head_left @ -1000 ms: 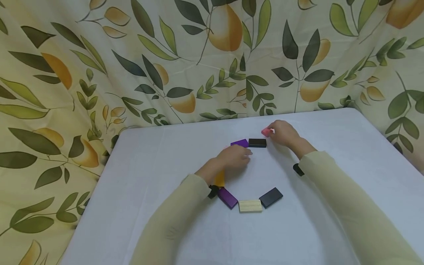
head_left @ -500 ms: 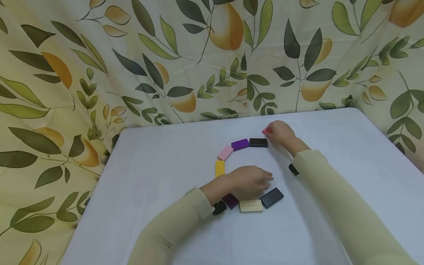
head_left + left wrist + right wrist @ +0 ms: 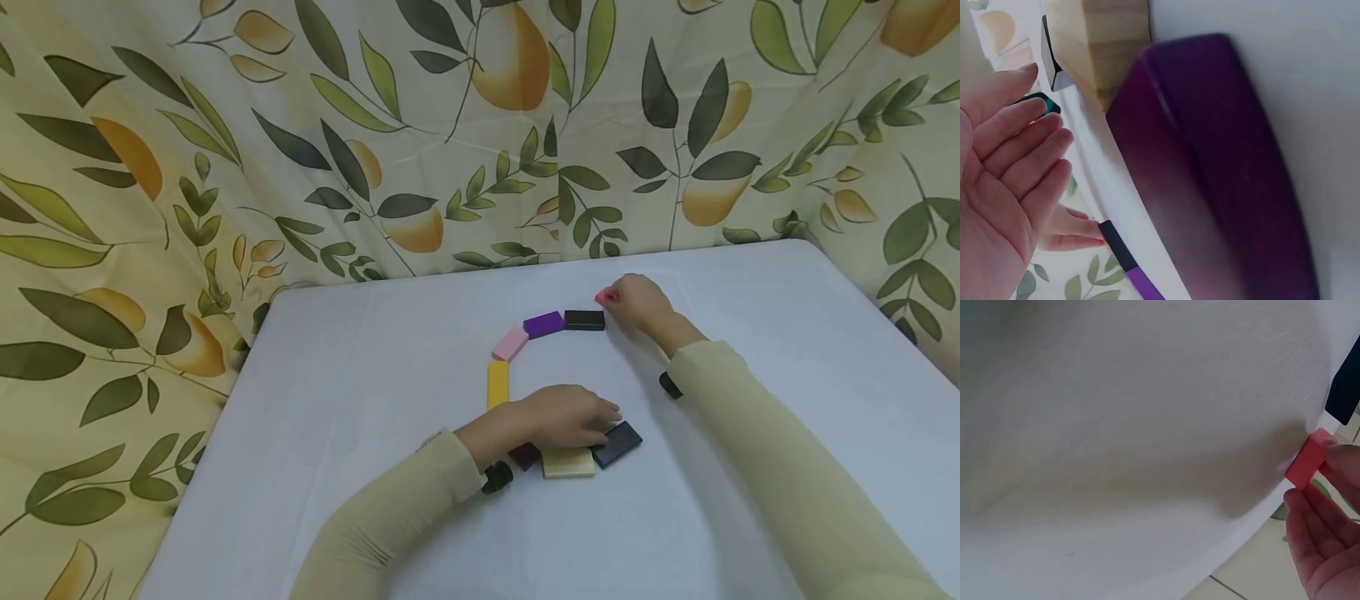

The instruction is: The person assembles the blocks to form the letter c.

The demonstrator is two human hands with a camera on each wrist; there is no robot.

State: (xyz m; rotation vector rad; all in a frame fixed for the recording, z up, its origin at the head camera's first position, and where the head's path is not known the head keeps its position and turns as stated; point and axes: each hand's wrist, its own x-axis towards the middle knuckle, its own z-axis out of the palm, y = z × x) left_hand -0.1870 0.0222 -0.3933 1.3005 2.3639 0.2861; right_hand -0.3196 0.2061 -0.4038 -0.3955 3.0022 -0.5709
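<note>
My right hand (image 3: 641, 302) pinches a coral-red block (image 3: 1307, 459) between thumb and fingers at the table's far side, just right of a black block (image 3: 584, 320). Lower down, my left hand (image 3: 566, 417) reaches over the near blocks with its fingers extended and nothing in the palm. Its fingertips are close to a dark grey block (image 3: 618, 445); whether they touch it I cannot tell. Below that hand lie a pale wooden block (image 3: 567, 464) and a dark purple block (image 3: 1222, 169), partly hidden in the head view.
Along the left, a yellow block (image 3: 498, 383), a pink block (image 3: 510, 343) and a purple block (image 3: 543, 324) curve up to the black one. All lie on a white-covered table (image 3: 375, 375). Behind it hangs a leaf-and-fruit patterned curtain (image 3: 450, 167).
My left hand has moved from the far-left blocks down towards the near ones, uncovering the pink and yellow blocks. The right hand stays nearly in place with the coral-red block, slightly turned.
</note>
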